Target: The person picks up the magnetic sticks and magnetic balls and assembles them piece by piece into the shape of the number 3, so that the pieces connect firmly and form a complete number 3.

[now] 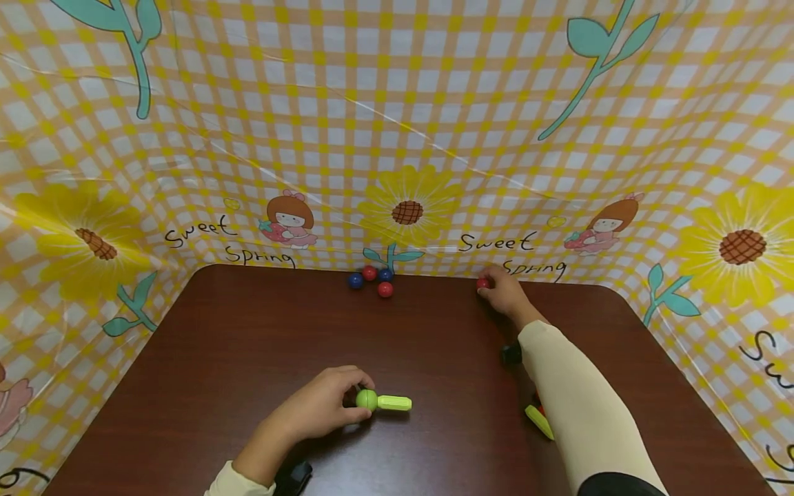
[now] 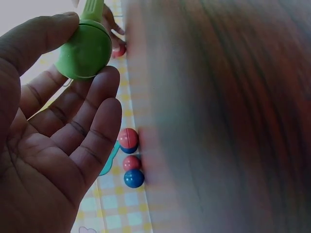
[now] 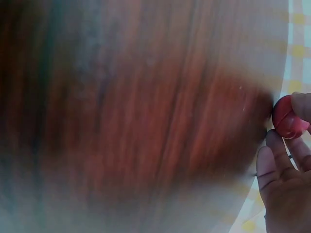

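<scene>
My left hand point(image 1: 319, 405) pinches a green ball point(image 1: 367, 399) between thumb and fingers above the near middle of the table. A yellow-green ribbed stick point(image 1: 395, 403) juts from that ball toward the right; the left wrist view shows the ball point(image 2: 86, 52) meeting the stick point(image 2: 92, 9). At the table's far edge, my right hand point(image 1: 507, 295) holds a red ball point(image 1: 482, 283) in its fingertips. The right wrist view has the red ball point(image 3: 285, 117) against the thumb, at the frame's right side.
Two blue balls, one at the left point(image 1: 355, 280), and two red balls, the nearer one point(image 1: 385, 290) in front, cluster by the far edge. Another yellow-green stick point(image 1: 538, 422) lies beside the right sleeve point(image 1: 583, 399), which partly hides something red. Checked cloth point(image 1: 397, 83) walls the table point(image 1: 279, 331).
</scene>
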Demonstrator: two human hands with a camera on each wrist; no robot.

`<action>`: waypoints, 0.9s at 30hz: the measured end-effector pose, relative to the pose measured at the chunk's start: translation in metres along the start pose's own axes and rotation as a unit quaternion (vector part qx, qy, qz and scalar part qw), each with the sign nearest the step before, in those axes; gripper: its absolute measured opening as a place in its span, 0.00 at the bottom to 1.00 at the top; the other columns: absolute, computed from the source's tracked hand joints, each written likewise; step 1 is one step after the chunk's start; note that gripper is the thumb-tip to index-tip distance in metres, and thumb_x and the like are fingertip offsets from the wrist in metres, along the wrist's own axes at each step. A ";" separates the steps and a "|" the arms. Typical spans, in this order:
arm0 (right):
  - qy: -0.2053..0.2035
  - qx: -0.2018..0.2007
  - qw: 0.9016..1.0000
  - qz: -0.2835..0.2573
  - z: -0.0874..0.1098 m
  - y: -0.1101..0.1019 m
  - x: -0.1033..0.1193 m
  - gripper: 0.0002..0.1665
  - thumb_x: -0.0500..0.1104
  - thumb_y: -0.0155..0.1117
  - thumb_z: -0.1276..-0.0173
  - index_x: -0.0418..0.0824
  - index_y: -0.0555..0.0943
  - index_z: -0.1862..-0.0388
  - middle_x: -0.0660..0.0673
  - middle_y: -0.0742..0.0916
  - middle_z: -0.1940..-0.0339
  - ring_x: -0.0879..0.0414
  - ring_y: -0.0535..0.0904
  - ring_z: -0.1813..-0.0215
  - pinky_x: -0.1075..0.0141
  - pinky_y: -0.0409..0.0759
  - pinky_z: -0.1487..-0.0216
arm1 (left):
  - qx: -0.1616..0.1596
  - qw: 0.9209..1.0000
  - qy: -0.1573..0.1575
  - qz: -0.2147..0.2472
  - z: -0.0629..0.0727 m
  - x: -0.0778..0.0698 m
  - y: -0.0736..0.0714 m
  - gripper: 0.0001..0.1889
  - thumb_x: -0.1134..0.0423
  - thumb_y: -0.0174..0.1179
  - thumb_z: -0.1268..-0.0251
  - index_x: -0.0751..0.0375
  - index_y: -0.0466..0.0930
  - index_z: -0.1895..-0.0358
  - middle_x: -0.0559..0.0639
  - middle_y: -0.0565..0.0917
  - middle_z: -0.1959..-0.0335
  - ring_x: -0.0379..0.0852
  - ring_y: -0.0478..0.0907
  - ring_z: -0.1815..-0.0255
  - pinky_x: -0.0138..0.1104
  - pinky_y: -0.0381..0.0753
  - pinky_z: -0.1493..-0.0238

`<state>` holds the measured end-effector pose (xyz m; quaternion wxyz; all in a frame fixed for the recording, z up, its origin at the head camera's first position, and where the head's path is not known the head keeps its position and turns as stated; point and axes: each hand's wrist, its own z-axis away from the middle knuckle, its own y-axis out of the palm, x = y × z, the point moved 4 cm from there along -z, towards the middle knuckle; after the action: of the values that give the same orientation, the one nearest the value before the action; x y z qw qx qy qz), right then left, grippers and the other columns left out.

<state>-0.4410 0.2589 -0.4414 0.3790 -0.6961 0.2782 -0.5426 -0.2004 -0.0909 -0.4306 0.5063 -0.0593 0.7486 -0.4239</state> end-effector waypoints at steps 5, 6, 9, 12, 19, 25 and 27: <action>-0.002 -0.004 1.000 0.013 0.006 -0.001 0.002 0.16 0.38 0.62 0.28 0.31 0.76 0.45 0.31 0.76 0.40 0.36 0.73 0.47 0.43 0.69 0.46 | 0.001 1.000 0.000 -0.001 0.002 0.000 -0.001 0.12 0.65 0.71 0.40 0.54 0.80 0.56 0.38 0.79 0.61 0.33 0.76 0.63 0.31 0.78 0.59; 0.001 -0.002 1.000 0.013 0.008 -0.002 0.002 0.17 0.38 0.61 0.27 0.31 0.76 0.44 0.31 0.76 0.41 0.36 0.74 0.48 0.44 0.70 0.46 | 0.002 1.000 -0.001 -0.001 0.002 0.000 -0.001 0.12 0.65 0.71 0.40 0.54 0.80 0.56 0.38 0.79 0.61 0.33 0.76 0.63 0.31 0.78 0.59; 0.013 0.003 1.000 0.006 0.013 -0.004 0.003 0.21 0.40 0.61 0.26 0.30 0.75 0.40 0.30 0.78 0.44 0.36 0.75 0.48 0.44 0.72 0.47 | 0.002 1.000 -0.001 0.002 0.002 0.000 -0.001 0.12 0.65 0.71 0.40 0.54 0.80 0.55 0.39 0.79 0.60 0.33 0.76 0.62 0.31 0.78 0.59; 0.022 0.006 1.000 -0.009 0.019 -0.005 0.005 0.23 0.42 0.60 0.26 0.31 0.74 0.38 0.30 0.79 0.44 0.36 0.75 0.45 0.44 0.72 0.46 | 0.001 1.000 0.001 0.005 0.002 -0.001 -0.002 0.12 0.65 0.71 0.40 0.55 0.80 0.56 0.39 0.79 0.61 0.33 0.77 0.63 0.30 0.78 0.59; 0.029 0.010 0.999 -0.031 0.033 -0.005 0.011 0.26 0.46 0.60 0.25 0.35 0.72 0.34 0.31 0.79 0.40 0.37 0.74 0.39 0.45 0.72 0.42 | -0.001 1.000 0.003 0.003 0.001 0.000 0.000 0.12 0.66 0.71 0.41 0.56 0.80 0.56 0.39 0.79 0.62 0.33 0.76 0.63 0.30 0.78 0.59; 0.039 -0.009 0.998 -0.056 0.052 -0.016 0.019 0.25 0.49 0.61 0.25 0.39 0.72 0.35 0.32 0.74 0.33 0.38 0.72 0.40 0.47 0.71 0.48 | 0.003 1.000 0.003 -0.003 0.000 0.001 0.001 0.12 0.65 0.71 0.41 0.56 0.81 0.56 0.39 0.78 0.62 0.33 0.76 0.63 0.30 0.78 0.59; 0.035 -0.011 0.998 -0.055 0.059 -0.020 0.024 0.25 0.50 0.61 0.25 0.40 0.72 0.36 0.33 0.76 0.35 0.39 0.73 0.43 0.49 0.71 0.51 | 0.004 1.000 0.002 -0.007 0.001 0.001 0.002 0.12 0.65 0.71 0.40 0.55 0.81 0.56 0.39 0.78 0.62 0.33 0.76 0.63 0.31 0.78 0.59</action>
<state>-0.3787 0.2640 -0.4193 0.3309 -0.6949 0.2591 -0.5835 -0.1997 -0.0912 -0.4329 0.5023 -0.0617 0.7472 -0.4307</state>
